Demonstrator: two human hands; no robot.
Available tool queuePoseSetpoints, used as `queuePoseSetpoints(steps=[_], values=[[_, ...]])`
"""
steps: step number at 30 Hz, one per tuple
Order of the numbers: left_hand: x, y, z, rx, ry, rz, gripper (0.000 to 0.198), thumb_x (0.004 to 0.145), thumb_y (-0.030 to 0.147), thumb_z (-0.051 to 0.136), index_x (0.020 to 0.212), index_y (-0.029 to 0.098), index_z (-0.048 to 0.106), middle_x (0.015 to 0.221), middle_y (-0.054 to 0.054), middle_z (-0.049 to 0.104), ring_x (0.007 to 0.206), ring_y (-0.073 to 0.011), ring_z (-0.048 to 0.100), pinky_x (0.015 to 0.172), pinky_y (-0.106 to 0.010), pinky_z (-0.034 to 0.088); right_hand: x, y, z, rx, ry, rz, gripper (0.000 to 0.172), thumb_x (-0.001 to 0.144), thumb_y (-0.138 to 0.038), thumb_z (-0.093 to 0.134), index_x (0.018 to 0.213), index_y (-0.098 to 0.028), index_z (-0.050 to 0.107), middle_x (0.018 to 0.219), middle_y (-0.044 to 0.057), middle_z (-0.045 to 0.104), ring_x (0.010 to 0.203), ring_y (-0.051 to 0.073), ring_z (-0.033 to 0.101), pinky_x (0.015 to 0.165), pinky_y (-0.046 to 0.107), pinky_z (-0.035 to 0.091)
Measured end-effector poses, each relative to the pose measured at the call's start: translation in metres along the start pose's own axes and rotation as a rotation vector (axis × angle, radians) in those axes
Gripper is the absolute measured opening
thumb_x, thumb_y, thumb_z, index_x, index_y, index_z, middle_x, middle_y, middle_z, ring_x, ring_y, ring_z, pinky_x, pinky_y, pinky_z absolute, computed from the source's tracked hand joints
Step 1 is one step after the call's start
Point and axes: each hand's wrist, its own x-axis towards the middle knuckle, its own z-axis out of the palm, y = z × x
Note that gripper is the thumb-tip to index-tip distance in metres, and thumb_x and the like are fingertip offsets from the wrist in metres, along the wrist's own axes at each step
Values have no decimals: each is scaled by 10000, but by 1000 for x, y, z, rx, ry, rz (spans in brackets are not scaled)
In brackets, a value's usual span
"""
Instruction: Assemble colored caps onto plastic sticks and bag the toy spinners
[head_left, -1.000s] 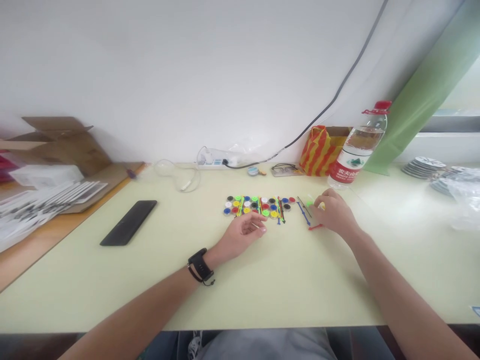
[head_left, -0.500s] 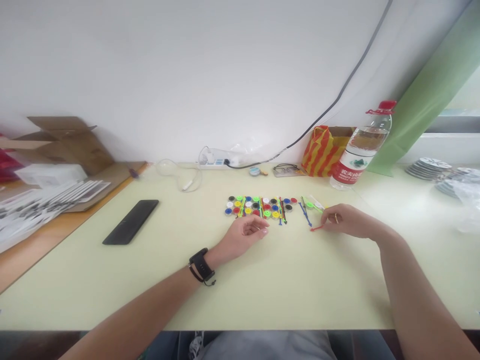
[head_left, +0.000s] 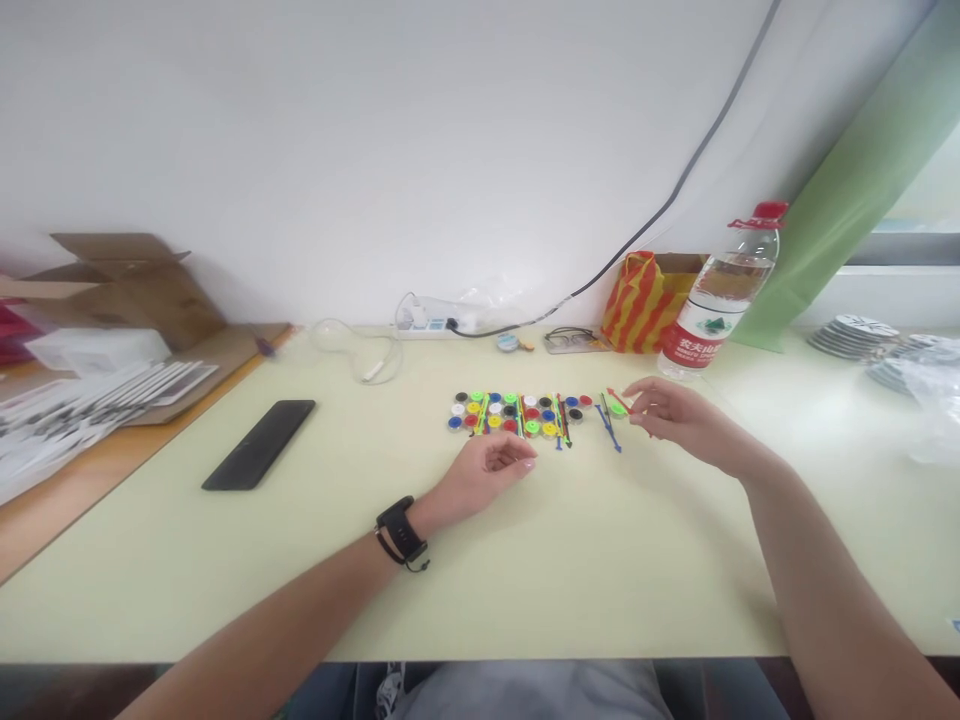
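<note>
Rows of small coloured round caps [head_left: 517, 411] lie mid-table, with thin coloured sticks laid between them. My right hand [head_left: 675, 418] is lifted just right of the rows and pinches a thin red stick [head_left: 619, 401] between thumb and fingers. A blue stick [head_left: 607, 428] and a green piece [head_left: 616, 408] lie on the table under and beside it. My left hand [head_left: 484, 470], with a black watch at the wrist, rests on the table just in front of the caps, fingers loosely curled and holding nothing.
A black phone [head_left: 259, 443] lies at the left. A water bottle [head_left: 712, 305], a striped bag [head_left: 643, 302], glasses [head_left: 571, 340] and a power strip [head_left: 431, 318] stand along the wall. Cardboard boxes and papers [head_left: 90, 390] fill the far left; discs [head_left: 855, 335] lie far right.
My right hand picked the red stick up from the table and carried it up and back toward the green piece. My left hand stayed put.
</note>
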Motion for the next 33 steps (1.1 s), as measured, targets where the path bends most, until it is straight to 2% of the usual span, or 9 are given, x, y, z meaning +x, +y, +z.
queuePoseSetpoints(steps=[2, 6, 10, 12, 14, 18, 22, 27, 33], values=[[0, 0, 0, -5, 2, 1, 264, 879, 414, 763, 975, 169, 745, 965, -73, 736, 873, -178, 668, 839, -313, 541, 5, -1, 9, 71, 66, -32, 516, 841, -633, 725, 1210, -275, 684, 916, 49, 668, 696, 173, 591, 619, 326, 503], [0, -1, 0, -4, 5, 1, 270, 874, 428, 765, 966, 174, 748, 959, -72, 736, 867, -182, 667, 841, -326, 543, 12, -3, 21, 106, 236, -119, 382, 828, -573, 763, 1003, -234, 769, 986, 78, 676, 785, 194, 626, 683, 346, 537], [0, -1, 0, -3, 2, 5, 273, 872, 435, 765, 954, 175, 750, 951, -71, 731, 858, -181, 663, 826, -322, 542, 15, -3, 25, 168, 372, -128, 344, 832, -528, 763, 987, -221, 751, 777, 38, 641, 632, 160, 554, 577, 324, 494], [0, 0, 0, -5, 0, 5, 273, 872, 435, 765, 952, 174, 750, 945, -70, 728, 855, -180, 661, 820, -319, 540, 16, 0, 26, 203, 352, -134, 306, 833, -489, 764, 964, -215, 722, 769, 37, 658, 638, 169, 585, 611, 336, 524], [0, 1, 0, -3, -2, 4, 270, 873, 433, 764, 949, 174, 751, 941, -70, 729, 851, -178, 661, 817, -317, 539, 18, 4, 28, 186, 321, -157, 256, 853, -447, 734, 944, -211, 696, 853, 57, 696, 701, 187, 637, 690, 359, 558], [0, 1, 0, 8, -5, 1, 267, 873, 432, 764, 942, 175, 751, 941, -70, 732, 839, -176, 660, 813, -318, 537, 24, 16, 37, -76, 314, -145, 170, 925, -338, 577, 989, -210, 669, 921, 75, 727, 713, 194, 660, 717, 361, 551], [0, 0, 0, 15, -14, 8, 271, 879, 432, 757, 948, 169, 748, 931, -68, 726, 836, -172, 653, 807, -312, 530, 28, 27, 47, -337, 354, -138, 299, 904, -247, 552, 1195, -225, 619, 971, 78, 758, 809, 223, 698, 769, 358, 537], [0, 2, 0, 21, -13, 3, 278, 877, 440, 756, 938, 169, 747, 927, -69, 720, 840, -176, 648, 814, -318, 529, 29, 32, 49, -508, 305, -131, 220, 889, -214, 520, 1019, -218, 697, 913, 80, 773, 734, 220, 673, 710, 333, 507], [0, 2, 0, 12, -27, 19, 279, 877, 446, 753, 930, 172, 748, 901, -64, 715, 835, -179, 648, 810, -320, 534, 29, 32, 47, -574, 300, -101, 251, 889, -216, 492, 997, -228, 718, 840, 71, 766, 706, 229, 658, 683, 327, 478]])
